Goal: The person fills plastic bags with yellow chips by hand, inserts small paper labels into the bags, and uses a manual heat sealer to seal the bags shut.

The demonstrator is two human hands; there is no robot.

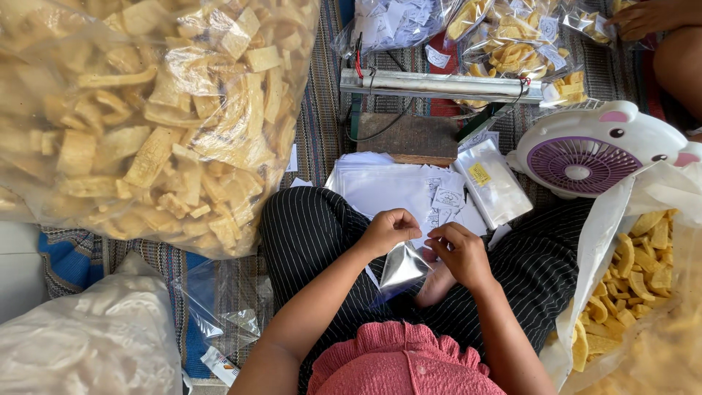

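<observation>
My left hand (387, 229) and my right hand (459, 252) meet over my lap and together pinch the top of a small clear plastic bag (402, 267). The bag hangs down between them and looks flat, with nothing visible inside. Just beyond my hands lies a stack of white paper labels and clear bags (398, 186) on the woven mat. A packet of small empty bags (493, 183) rests to the right of that stack.
A huge clear sack of yellow chips (146, 110) fills the left. An open bag of chips (636, 271) sits at my right. A bar heat sealer (439, 84) lies ahead, a pig-shaped fan (592, 150) to its right. Another person's hand (651, 18) holds filled packets far right.
</observation>
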